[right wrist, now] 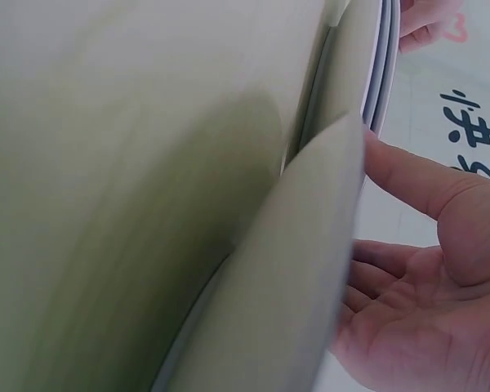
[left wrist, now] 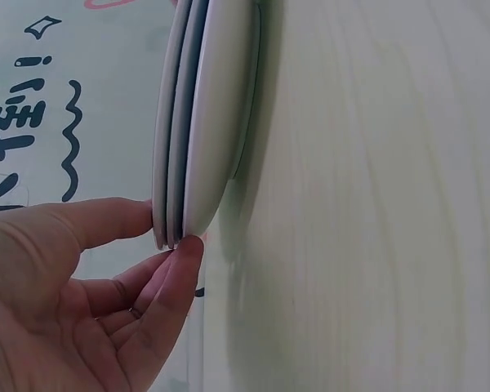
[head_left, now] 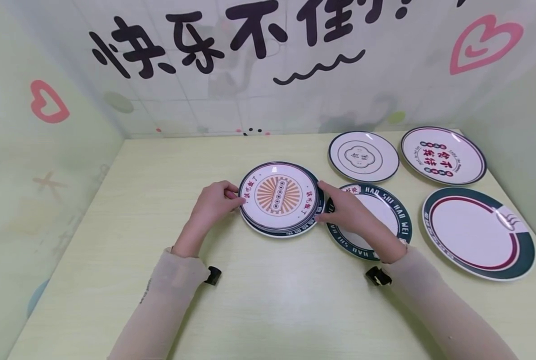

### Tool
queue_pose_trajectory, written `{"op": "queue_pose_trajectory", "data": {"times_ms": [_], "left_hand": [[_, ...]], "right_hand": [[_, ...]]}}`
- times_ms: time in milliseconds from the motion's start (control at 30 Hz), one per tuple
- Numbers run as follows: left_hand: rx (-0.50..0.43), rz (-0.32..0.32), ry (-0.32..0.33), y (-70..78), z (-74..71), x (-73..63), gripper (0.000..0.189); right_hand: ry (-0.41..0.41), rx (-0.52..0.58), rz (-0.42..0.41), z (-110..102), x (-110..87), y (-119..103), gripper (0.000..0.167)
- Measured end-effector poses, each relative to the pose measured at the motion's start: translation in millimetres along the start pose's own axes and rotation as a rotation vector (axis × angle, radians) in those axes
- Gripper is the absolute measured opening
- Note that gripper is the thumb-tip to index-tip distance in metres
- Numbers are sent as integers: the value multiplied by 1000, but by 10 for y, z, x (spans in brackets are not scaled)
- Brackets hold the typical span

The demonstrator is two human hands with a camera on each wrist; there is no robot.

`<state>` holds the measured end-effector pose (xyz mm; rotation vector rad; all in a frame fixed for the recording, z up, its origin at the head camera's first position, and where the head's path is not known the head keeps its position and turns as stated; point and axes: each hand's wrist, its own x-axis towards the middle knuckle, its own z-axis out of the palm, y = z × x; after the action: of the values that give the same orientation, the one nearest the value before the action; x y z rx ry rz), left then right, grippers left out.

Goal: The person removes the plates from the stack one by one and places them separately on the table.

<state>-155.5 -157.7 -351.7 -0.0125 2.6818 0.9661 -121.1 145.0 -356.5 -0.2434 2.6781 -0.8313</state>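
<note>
A stack of plates (head_left: pixel 279 200) stands mid-table, its top plate white with an orange sunburst and red characters. A larger green-rimmed plate lies lowest. My left hand (head_left: pixel 214 202) pinches the stack's left edge; in the left wrist view the thumb lies at the upper rim and a fingertip below the layered plate edges (left wrist: pixel 178 122). At the stack's right side, my right hand (head_left: pixel 349 210) touches the rim with thumb and a fingertip spread apart. That hand hovers over a green-rimmed lettered plate (head_left: pixel 400 215), which hides part of the fingers in the right wrist view.
A small white plate (head_left: pixel 362 156) lies behind at right, beside a plate with red characters (head_left: pixel 443 155). An oval-looking plate with a green and maroon rim (head_left: pixel 475 232) lies near the right table edge. Printed walls (head_left: pixel 232 115) enclose the pale wooden table (head_left: pixel 268 300).
</note>
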Motion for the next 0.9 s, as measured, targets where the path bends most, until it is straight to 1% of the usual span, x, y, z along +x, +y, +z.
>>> {"op": "queue_pose_trajectory", "data": {"times_ms": [200, 333, 400, 467, 667, 800, 900], "left_hand": [[-35, 4, -1, -17, 8, 3, 35], [-79, 14, 4, -34, 19, 15, 34], [-116, 14, 3, -54, 23, 32, 34], [-167, 13, -3, -76, 20, 46, 34], [-364, 9, -28, -136, -14, 64, 37], [-482, -18, -54, -157, -38, 59, 39], [-540, -33, -70, -163, -51, 47, 42]], "right_hand": [[-7, -2, 15, 9, -4, -9, 88], [-2, -9, 13, 2, -7, -27, 87], [-1, -10, 12, -1, -8, -30, 87], [0, -13, 6, -3, -10, -33, 86], [-3, -18, 4, -8, -13, -34, 87], [-6, -13, 10, -13, -19, -39, 88], [-2, -12, 17, -10, -18, -44, 88]]}}
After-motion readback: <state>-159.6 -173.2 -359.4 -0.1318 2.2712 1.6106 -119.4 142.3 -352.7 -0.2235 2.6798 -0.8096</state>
